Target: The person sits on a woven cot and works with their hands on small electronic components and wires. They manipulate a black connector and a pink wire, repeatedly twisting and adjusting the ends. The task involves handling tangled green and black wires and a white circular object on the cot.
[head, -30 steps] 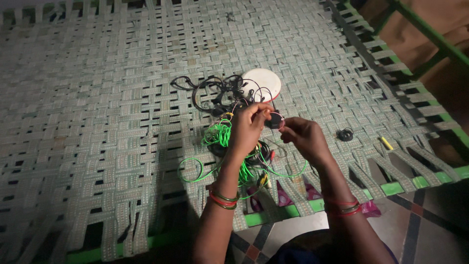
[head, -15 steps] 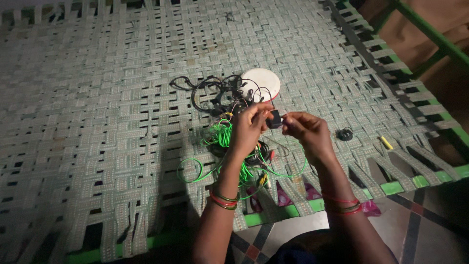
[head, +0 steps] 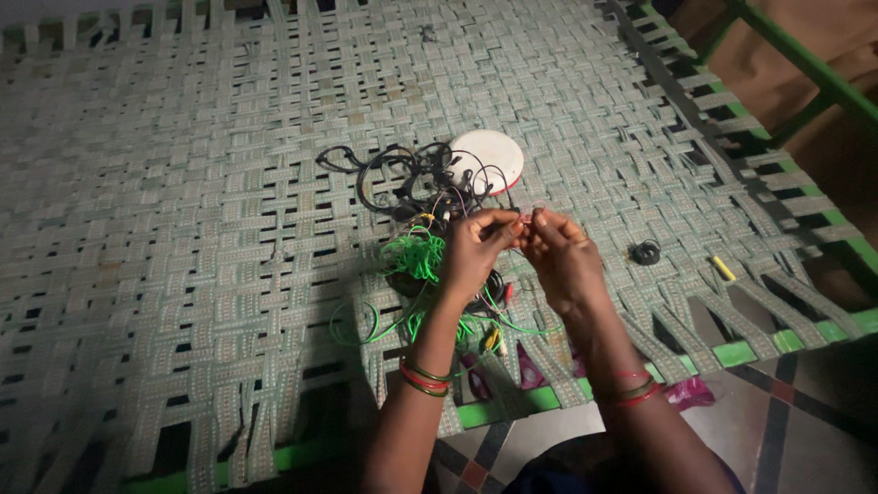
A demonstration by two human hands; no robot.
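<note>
My left hand and my right hand meet fingertip to fingertip above a woven cot, pinching a thin wire between them where the fingers touch. Beneath the hands lies a tangle of green wires, and just beyond it a heap of black cables. A round white disc with a red rim rests behind the cables. Both wrists carry red and green bangles.
A small black part and a short yellow piece lie on the webbing to the right. The cot's green frame runs along the right side. Tiled floor shows below the near edge, with a pink scrap.
The small dark piece seen between the fingers earlier is no longer visible. Both hands have drawn closer together, fingertips now touching over the wire pile.
</note>
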